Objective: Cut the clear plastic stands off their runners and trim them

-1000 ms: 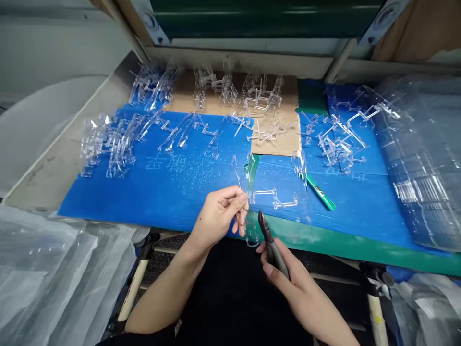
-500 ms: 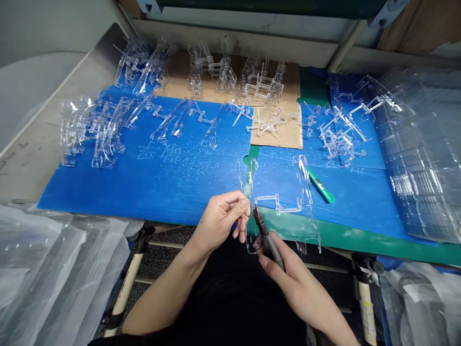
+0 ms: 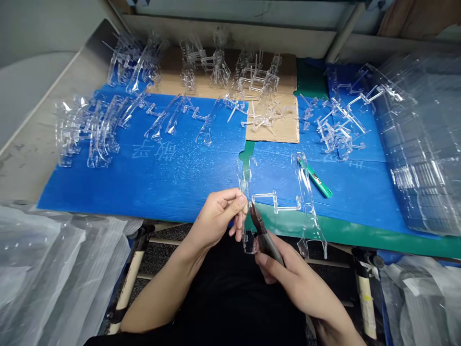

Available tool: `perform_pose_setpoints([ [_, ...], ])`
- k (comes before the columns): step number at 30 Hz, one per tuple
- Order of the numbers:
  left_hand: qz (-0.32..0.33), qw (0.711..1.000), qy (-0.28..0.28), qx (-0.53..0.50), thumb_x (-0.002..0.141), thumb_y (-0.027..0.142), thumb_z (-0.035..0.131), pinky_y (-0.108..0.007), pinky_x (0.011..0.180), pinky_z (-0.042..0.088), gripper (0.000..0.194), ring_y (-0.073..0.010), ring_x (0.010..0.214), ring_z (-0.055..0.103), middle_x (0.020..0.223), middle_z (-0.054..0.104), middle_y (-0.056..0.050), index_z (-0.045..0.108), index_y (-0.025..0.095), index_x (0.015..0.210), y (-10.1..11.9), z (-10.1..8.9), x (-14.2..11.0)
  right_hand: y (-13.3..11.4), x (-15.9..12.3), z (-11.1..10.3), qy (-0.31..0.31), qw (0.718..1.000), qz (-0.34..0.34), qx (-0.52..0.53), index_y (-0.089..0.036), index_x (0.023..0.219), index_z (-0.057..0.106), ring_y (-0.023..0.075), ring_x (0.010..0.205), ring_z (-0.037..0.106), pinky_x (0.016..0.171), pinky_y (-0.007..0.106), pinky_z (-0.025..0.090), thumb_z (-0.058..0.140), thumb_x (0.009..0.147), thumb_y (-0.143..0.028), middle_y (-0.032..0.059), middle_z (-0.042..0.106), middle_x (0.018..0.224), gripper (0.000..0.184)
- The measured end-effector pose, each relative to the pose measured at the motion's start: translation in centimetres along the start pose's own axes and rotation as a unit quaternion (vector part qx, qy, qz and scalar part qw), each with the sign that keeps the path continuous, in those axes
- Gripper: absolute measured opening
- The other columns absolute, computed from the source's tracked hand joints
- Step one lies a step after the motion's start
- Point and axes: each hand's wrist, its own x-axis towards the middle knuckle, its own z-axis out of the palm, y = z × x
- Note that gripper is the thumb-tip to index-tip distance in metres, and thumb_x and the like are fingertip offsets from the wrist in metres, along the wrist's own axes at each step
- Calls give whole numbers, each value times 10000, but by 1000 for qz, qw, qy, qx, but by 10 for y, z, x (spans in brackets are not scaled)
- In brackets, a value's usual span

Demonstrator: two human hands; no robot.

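My left hand (image 3: 226,211) pinches the left piece of a clear plastic moulding (image 3: 248,240) near its middle. A thin stepped runner (image 3: 275,202) joins it to a matching clear piece (image 3: 308,206) on the right. In my right hand (image 3: 284,266) is a pair of nippers (image 3: 262,230) with dark jaws and grey handles. The jaw tips touch or nearly touch the runner's left end, close beside my left fingertips; whether they are closed on the plastic I cannot tell. A green marker (image 3: 315,179) lies just beyond the right piece.
Several clear mouldings (image 3: 104,129) lie at the left of the blue sheet (image 3: 144,178), with more on the cardboard (image 3: 273,134) at the back. Loose clear runners (image 3: 338,129) are heaped at the right. Beside them rises a stack of clear plastic trays (image 3: 425,158).
The nippers' tips have shifted slightly left toward my left fingers. The right piece's near end has swung a little right. My view has moved slightly.
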Motion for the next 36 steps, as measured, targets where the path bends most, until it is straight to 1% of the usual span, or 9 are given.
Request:
perform_pose_setpoints([
  [7, -44, 996, 21, 74, 986, 622, 777, -171, 377, 395, 554, -104, 391, 606, 570, 630, 5, 605, 162, 729, 11, -2, 15, 12, 31, -3, -64, 975, 3, 214, -228, 1004, 536, 81, 580, 287, 517, 219, 252, 726, 1016, -487, -86, 405, 744, 321],
  [12, -91, 964, 82, 235, 886, 717, 810, -210, 366, 325, 612, -113, 344, 515, 519, 608, -4, 574, 187, 690, 29, -39, 30, 23, 30, -8, -49, 973, -12, 226, -234, 986, 519, 78, 571, 256, 497, 210, 207, 737, 1003, -533, -93, 381, 738, 371],
  [15, -75, 886, 145, 435, 905, 700, 786, -260, 476, 411, 533, -175, 419, 567, 536, 631, -15, 638, 194, 826, 48, -68, 38, 30, 12, -9, -47, 974, -15, 221, -223, 969, 545, 85, 586, 296, 502, 211, 243, 765, 989, -554, -81, 401, 743, 398],
  [17, -33, 782, 222, 581, 911, 674, 800, -311, 589, 466, 511, -259, 564, 656, 638, 694, -42, 670, 199, 1046, 67, -75, 45, 36, -3, -9, -54, 974, -10, 220, -215, 960, 557, 85, 595, 318, 514, 208, 276, 774, 988, -551, -75, 413, 748, 401],
  [19, 25, 678, 261, 686, 939, 651, 794, -343, 682, 469, 525, -330, 733, 703, 770, 739, -79, 659, 220, 1206, 91, -64, 59, 44, -16, -7, -60, 973, -7, 222, -209, 960, 563, 84, 601, 340, 529, 208, 313, 776, 991, -550, -70, 426, 758, 403],
  [21, 85, 639, 172, 745, 970, 580, 791, -339, 740, 444, 430, -350, 853, 714, 866, 759, -88, 689, 256, 1234, 111, -33, 81, 53, -25, -6, -64, 972, -4, 225, -205, 962, 568, 84, 607, 358, 540, 210, 338, 785, 988, -550, -63, 444, 772, 409],
  [27, 93, 616, -347, 701, 727, 140, 918, -321, 695, 340, 209, -253, 795, 674, 857, 780, -23, 803, 275, 838, 107, 85, 159, 78, -38, -6, -55, 970, -3, 238, -227, 996, 541, 95, 624, 300, 569, 226, 288, 770, 988, -576, -76, 380, 760, 418],
  [31, 42, 669, -366, 646, 614, 13, 891, -341, 606, 270, 343, -172, 506, 465, 503, 554, 36, 644, 233, 520, 100, 102, 168, 84, -41, -7, -37, 970, -6, 240, -235, 1034, 547, 108, 651, 271, 599, 252, 250, 755, 996, -599, -74, 351, 781, 420],
  [36, 108, 763, -300, 562, 749, 120, 908, -302, 551, 281, 321, -137, 472, 466, 512, 577, 28, 644, 209, 589, 125, 63, 115, 74, -45, -4, -10, 990, -42, 132, -245, 1148, 585, 147, 755, 377, 724, 297, 379, 632, 1101, -571, -43, 415, 875, 332],
])
